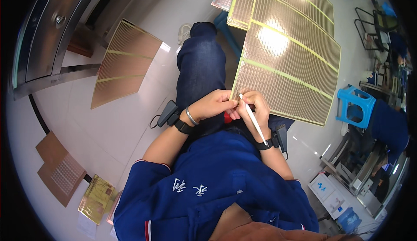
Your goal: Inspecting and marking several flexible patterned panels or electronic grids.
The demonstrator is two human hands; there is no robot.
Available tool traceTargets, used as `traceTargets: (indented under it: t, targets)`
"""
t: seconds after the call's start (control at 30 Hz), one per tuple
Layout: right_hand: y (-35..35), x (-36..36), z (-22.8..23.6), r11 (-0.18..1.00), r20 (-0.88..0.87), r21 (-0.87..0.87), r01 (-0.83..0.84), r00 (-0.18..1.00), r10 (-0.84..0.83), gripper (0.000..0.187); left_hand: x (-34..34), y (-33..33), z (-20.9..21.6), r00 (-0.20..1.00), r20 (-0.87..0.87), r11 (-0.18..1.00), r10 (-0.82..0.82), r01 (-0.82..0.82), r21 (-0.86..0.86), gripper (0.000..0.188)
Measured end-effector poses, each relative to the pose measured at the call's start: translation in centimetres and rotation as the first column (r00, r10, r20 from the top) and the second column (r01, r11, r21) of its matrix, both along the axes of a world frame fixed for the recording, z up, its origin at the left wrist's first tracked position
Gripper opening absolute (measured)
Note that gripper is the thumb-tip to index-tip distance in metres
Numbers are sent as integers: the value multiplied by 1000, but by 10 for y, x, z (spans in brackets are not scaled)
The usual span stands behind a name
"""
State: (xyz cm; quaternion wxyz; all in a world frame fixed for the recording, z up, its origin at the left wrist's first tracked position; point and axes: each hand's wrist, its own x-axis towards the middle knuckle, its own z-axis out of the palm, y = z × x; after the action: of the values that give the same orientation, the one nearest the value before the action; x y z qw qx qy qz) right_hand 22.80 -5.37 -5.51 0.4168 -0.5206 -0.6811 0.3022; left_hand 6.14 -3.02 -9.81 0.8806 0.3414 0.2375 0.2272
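A large copper-coloured sheet panel (286,58) with a fine grid and yellow-green bands lies before me, its near left corner at my hands. My left hand (215,106) is closed at that corner, thumb and fingers pinching its edge. Beside it, my right hand (257,104) grips a slim white pen-like tool (256,123), its tip by the same corner and its back end slanting down toward my wrist. A small red thing (227,118) shows just below the hands, partly hidden.
Under the front panel lies another similar panel (243,2). A gridded sheet (124,63) leans by a metal cabinet (52,28) at left. Brown sheets (61,167) and a yellow wrapped stack (95,199) are lower left. A blue stool (356,104) and a seated person (388,126) are right.
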Motion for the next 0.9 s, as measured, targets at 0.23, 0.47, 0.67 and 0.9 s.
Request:
traceTargets:
  t: [0.23, 0.47, 0.67, 0.9]
  targets:
    - [-5, -3, -2, 989, -96, -112, 95, 990, -106, 17, 0, 1, 2, 1000, -15, 1000, -11, 11, -23, 23]
    - [-5, 0, -4, 995, -80, -89, 33, 996, -40, 15, -2, 1, -3, 998, -48, 999, -41, 41, 6, 23]
    - [-2, -3, -2, 998, -53, -41, 41, 998, -43, 14, -4, 0, -1, 998, -59, 1000, -18, 18, 1, 24]
    - [-5, 25, 25, 953, -480, -298, 53, 855, -197, 10, -2, 3, 10, 997, -51, 998, -51, 52, 27, 24]
